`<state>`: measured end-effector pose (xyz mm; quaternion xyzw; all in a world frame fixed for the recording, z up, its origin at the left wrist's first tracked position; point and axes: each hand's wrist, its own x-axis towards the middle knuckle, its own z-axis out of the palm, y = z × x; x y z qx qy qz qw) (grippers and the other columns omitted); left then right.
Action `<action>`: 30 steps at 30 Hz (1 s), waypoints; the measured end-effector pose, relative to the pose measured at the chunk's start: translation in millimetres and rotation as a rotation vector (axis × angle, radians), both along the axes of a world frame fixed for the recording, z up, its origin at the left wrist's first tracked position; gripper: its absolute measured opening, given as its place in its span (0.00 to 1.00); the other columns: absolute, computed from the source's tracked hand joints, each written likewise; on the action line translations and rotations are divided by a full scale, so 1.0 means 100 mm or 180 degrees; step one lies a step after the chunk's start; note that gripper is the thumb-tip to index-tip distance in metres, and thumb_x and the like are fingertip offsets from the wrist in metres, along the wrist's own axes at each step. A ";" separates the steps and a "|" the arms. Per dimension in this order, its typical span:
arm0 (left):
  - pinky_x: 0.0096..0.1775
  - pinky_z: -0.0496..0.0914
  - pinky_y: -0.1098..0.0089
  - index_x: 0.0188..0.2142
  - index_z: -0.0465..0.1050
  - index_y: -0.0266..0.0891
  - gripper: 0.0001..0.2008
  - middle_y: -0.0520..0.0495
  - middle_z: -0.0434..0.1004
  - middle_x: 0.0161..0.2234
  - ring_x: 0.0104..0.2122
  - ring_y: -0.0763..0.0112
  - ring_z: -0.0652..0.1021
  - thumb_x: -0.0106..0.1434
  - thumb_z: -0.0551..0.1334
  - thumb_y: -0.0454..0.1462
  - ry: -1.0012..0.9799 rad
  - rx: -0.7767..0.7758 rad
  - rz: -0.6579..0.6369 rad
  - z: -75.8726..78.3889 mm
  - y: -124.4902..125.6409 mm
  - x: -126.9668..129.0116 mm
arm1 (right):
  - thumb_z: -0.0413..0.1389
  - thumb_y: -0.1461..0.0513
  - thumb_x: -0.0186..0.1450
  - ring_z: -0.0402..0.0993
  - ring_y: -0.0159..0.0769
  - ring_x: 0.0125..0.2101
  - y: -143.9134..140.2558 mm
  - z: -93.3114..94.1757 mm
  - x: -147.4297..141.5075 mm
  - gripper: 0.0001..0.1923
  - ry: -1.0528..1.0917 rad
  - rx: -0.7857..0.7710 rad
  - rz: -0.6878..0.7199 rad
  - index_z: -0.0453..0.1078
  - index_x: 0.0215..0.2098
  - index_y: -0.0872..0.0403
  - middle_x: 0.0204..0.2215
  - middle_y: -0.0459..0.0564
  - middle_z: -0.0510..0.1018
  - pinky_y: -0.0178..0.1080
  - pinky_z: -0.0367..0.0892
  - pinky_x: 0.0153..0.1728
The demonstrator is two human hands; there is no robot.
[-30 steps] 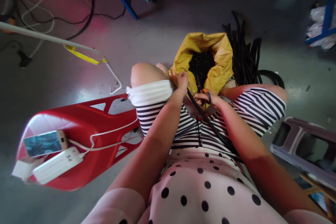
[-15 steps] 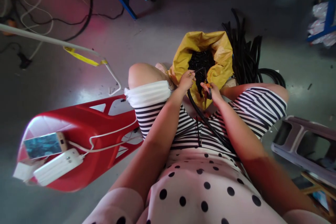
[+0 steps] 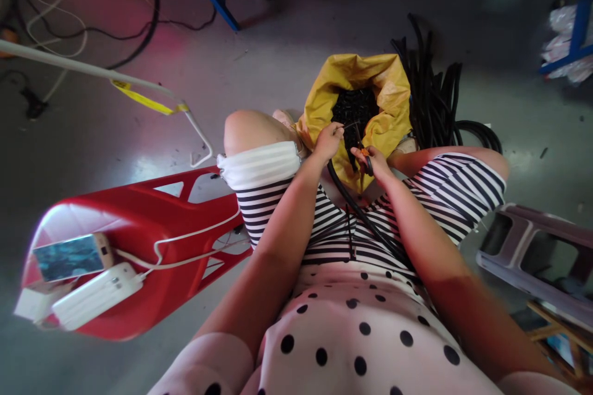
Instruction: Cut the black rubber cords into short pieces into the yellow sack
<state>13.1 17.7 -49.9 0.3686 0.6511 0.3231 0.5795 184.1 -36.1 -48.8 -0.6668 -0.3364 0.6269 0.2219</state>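
Over the near edge of a yellow sack (image 3: pixel 386 77), both of my hands work close together. My left hand (image 3: pixel 328 141) is closed around a long black tube (image 3: pixel 341 190), whose tail runs back across my lap under my right forearm. In my right hand (image 3: pixel 377 163) are scissors (image 3: pixel 365 157) with orange and black handles, their blades pointing into the sack by the tube's end. Whether the blades touch the tube is too small to tell. Dark short pieces (image 3: pixel 354 105) lie inside the sack.
Behind the sack to the right lies a bundle of long black tubes (image 3: pixel 433 86). A red stool (image 3: pixel 139 222) at left carries a phone (image 3: pixel 71 256) and a white power bank (image 3: pixel 95 296). A grey stool (image 3: pixel 537 253) stands at right. Cables (image 3: pixel 155 12) cross the floor.
My right hand and the scissors have shifted slightly to the left, nearer my left hand. The view has moved a little; the left hand keeps its hold on the tube.
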 end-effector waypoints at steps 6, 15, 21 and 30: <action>0.41 0.65 0.73 0.39 0.78 0.36 0.08 0.52 0.71 0.30 0.33 0.71 0.72 0.73 0.60 0.28 0.0005 0.0003 -0.0160 0.02 -0.01 0.01 | 0.76 0.36 0.58 0.66 0.29 0.22 0.00 0.01 -0.01 0.37 0.0061 -0.0044 0.0039 0.60 0.34 0.48 0.24 0.39 0.67 0.34 0.62 0.22; 0.40 0.65 0.73 0.37 0.76 0.37 0.10 0.53 0.69 0.28 0.32 0.72 0.71 0.74 0.60 0.28 0.0034 0.0005 -0.0322 0.04 -0.02 0.02 | 0.76 0.35 0.58 0.66 0.29 0.22 0.00 -0.01 -0.01 0.37 0.0086 -0.0018 0.0053 0.60 0.33 0.48 0.24 0.39 0.66 0.34 0.61 0.22; 0.44 0.67 0.71 0.38 0.78 0.37 0.08 0.51 0.73 0.29 0.34 0.69 0.74 0.73 0.60 0.29 0.0237 0.0091 -0.0545 -0.02 -0.01 0.01 | 0.75 0.35 0.59 0.67 0.29 0.22 0.00 -0.02 0.00 0.36 0.0039 -0.0028 0.0084 0.60 0.34 0.48 0.24 0.39 0.67 0.34 0.61 0.22; 0.51 0.70 0.66 0.36 0.83 0.40 0.07 0.47 0.81 0.34 0.40 0.61 0.78 0.66 0.66 0.29 0.0834 0.0153 -0.1281 -0.23 -0.05 -0.09 | 0.73 0.34 0.62 0.69 0.31 0.19 -0.02 -0.09 0.04 0.34 -0.0335 -0.0308 0.0404 0.65 0.32 0.50 0.21 0.43 0.72 0.34 0.63 0.20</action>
